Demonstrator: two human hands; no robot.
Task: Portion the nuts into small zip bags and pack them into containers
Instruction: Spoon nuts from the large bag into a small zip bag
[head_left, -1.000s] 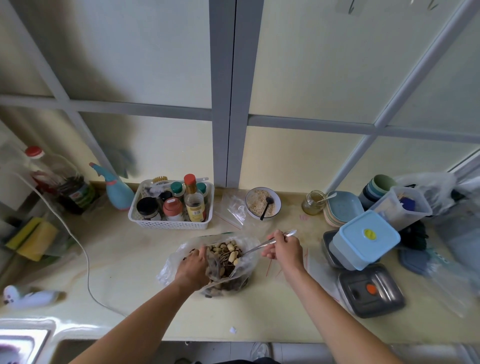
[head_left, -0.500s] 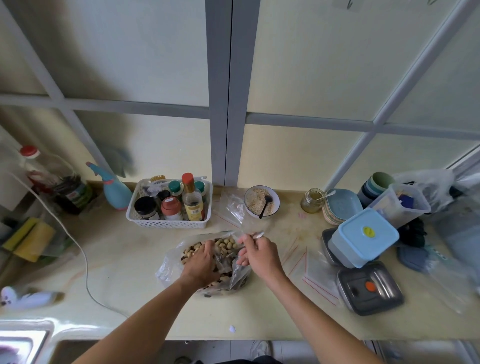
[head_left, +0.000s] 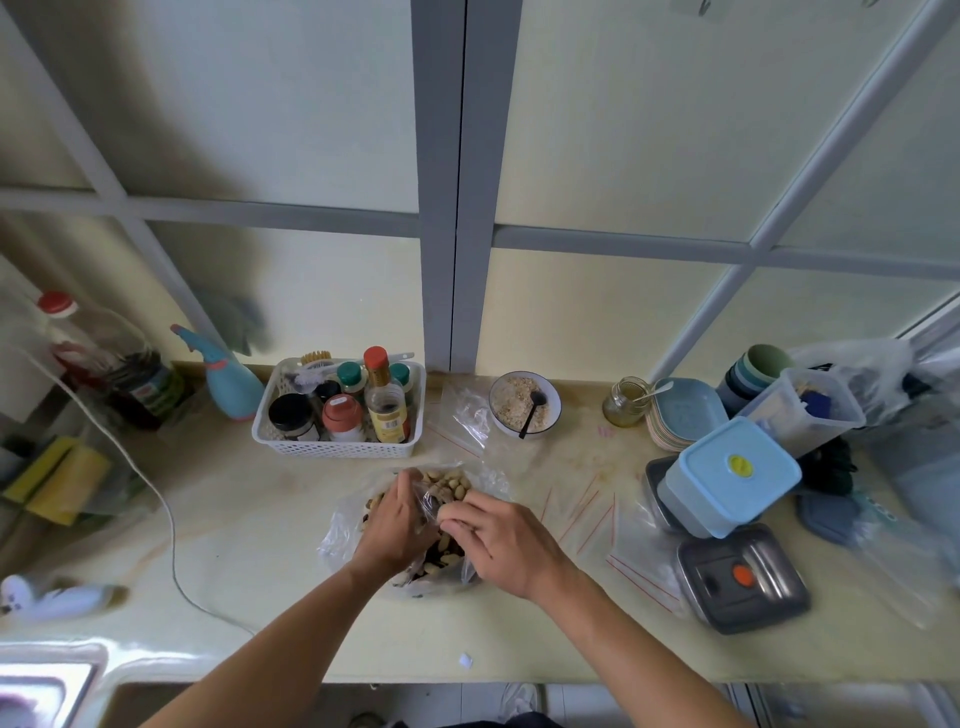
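Observation:
A large clear bag of nuts (head_left: 340, 532) lies open on the counter's middle, pale nuts (head_left: 447, 483) showing at its top. My left hand (head_left: 392, 525) reaches into it and grips the clear plastic of a small zip bag (head_left: 427, 506) among the nuts. My right hand (head_left: 506, 543) is pressed against the left one, fingers curled down at the bag's mouth; the spoon it held is hidden under it. Empty red-striped zip bags (head_left: 587, 514) lie to the right. Beyond them stand a light blue lidded container (head_left: 732, 478) and a grey metal container (head_left: 743, 577).
A white basket of bottles (head_left: 337, 447) stands behind the nuts, a bowl of oats with a black spoon (head_left: 524, 402) and a small jar (head_left: 626, 402) beside it. Plates, cups and a clear tub (head_left: 802, 410) crowd the right. A white cable (head_left: 171, 530) crosses the left; the sink (head_left: 41, 686) is bottom left.
My right hand has moved left from beside the bag down into its mouth, and the spoon has gone out of sight. The left hand stayed on the bag.

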